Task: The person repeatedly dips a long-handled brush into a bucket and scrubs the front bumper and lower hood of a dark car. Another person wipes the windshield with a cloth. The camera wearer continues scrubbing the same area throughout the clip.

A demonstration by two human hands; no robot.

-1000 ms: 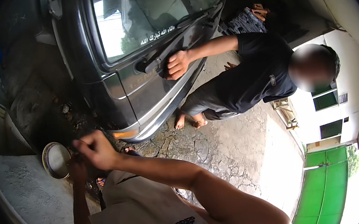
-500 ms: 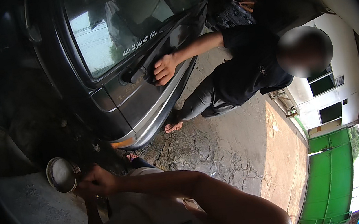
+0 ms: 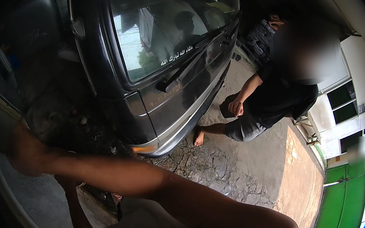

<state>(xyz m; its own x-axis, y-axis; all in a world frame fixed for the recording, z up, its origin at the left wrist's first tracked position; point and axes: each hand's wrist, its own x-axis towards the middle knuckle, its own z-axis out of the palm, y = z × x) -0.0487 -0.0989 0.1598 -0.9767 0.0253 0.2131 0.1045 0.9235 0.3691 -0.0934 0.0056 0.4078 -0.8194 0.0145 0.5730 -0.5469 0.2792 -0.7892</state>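
Note:
My right forearm crosses in front of me from the lower right. My right hand is stretched far to the left over a pale grey surface, dark and smeared by motion, so its fingers and anything in them do not show. My left hand is up behind that forearm, with its fingers hidden. Beside it, thin bits of the rim of a round can peek out. The forearm covers the rest of the can, and whether my left hand grips it cannot be seen.
A dark van with a rear window and wiper stands ahead. At the right, a person in a black shirt leans near its bumper, one hand lowered. Cracked concrete lies between us; a green gate is at the lower right.
My right hand has swung left, away from the can, and its forearm now covers the can. The person's hand has left the van's rear door and dropped. The view has shifted, moving the van rightward.

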